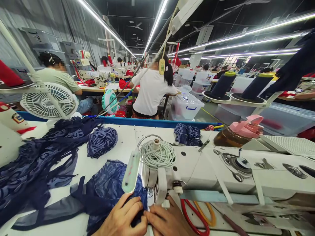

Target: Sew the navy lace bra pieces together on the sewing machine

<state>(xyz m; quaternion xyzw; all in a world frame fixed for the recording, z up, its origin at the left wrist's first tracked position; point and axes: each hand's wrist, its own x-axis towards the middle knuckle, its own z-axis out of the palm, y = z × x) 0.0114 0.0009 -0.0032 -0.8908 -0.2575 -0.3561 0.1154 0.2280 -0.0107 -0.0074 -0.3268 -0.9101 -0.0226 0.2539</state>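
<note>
A white sewing machine (197, 164) stands in front of me, a coil of pale cord (157, 154) on top of its head. Under its needle area lies a piece of navy lace fabric (108, 183) with dark trim. My left hand (125, 216) presses and grips this fabric just left of the presser foot, fingers bent. Close against it, my right hand (167, 218) is at the front of the foot, its fingers closed at the fabric's edge and partly hidden by the machine. A pale green lamp (130, 173) hangs from the machine head above my left hand.
Navy garment pieces (36, 164) are heaped at left, near a lace bundle (102, 141) and a tied bundle (188, 134). Red-handled scissors (194, 219) lie right of my hands. A pink-lidded bottle (238, 131), thread cones (225, 86) and a fan (49, 100) stand behind; people sit beyond.
</note>
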